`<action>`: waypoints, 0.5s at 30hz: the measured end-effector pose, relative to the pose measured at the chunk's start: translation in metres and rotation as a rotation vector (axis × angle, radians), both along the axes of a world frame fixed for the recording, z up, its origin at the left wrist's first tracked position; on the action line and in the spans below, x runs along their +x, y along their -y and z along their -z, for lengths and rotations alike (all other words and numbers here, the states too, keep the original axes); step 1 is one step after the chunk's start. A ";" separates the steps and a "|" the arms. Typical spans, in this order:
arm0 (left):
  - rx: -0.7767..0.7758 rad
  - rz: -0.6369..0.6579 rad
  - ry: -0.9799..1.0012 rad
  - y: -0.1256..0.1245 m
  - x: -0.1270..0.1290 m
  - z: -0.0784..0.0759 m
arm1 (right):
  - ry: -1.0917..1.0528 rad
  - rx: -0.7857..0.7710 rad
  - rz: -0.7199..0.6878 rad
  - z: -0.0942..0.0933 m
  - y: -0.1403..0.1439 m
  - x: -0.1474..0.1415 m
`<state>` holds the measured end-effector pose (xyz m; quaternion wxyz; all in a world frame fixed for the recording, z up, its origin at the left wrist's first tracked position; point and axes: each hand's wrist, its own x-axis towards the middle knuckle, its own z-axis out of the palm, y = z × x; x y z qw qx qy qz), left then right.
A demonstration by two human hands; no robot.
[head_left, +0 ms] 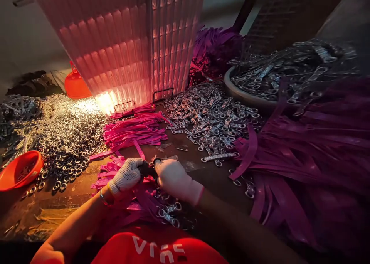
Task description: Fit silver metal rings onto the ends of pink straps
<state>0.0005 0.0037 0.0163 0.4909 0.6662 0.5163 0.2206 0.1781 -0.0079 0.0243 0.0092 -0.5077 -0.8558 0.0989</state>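
Observation:
My left hand, in a dotted white glove with dark fingertips, is closed in a pinch at the front middle. My right hand, in a plain white glove, is closed too and meets the left one. Between them the fingers hide whatever they grip; it looks dark and small. A pink strap reaches from the bundle behind down toward my left fingers. Under and beside my hands lie more pink straps. Several metal pieces with ringed ends lie just below my right hand.
Piles of ringed metal pieces spread left and right. A pink strap bundle lies ahead, before a ribbed translucent panel and an orange lamp. An orange bowl stands left. A large basin and purple straps fill the right.

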 end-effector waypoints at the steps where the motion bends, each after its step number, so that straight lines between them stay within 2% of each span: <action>1: -0.001 0.006 0.003 0.000 0.002 0.001 | 0.021 0.020 -0.050 0.002 0.000 0.001; 3: 0.011 0.031 -0.026 0.000 0.005 0.001 | 0.047 0.052 -0.139 0.006 0.001 0.003; 5: 0.063 0.118 -0.102 -0.002 0.004 -0.006 | 0.048 0.060 -0.198 0.006 0.002 0.007; 8: 0.198 0.266 -0.246 0.000 -0.014 -0.032 | 0.044 0.045 -0.241 -0.002 0.011 0.015; 10: 0.255 0.255 -0.349 0.008 -0.036 -0.054 | 0.049 0.029 -0.210 -0.010 0.023 0.022; 12: 0.222 0.254 -0.430 0.020 -0.062 -0.072 | 0.041 -0.010 -0.173 -0.015 0.035 0.032; 15: 0.122 0.127 -0.466 0.036 -0.096 -0.079 | -0.047 -0.139 -0.249 -0.014 0.032 0.055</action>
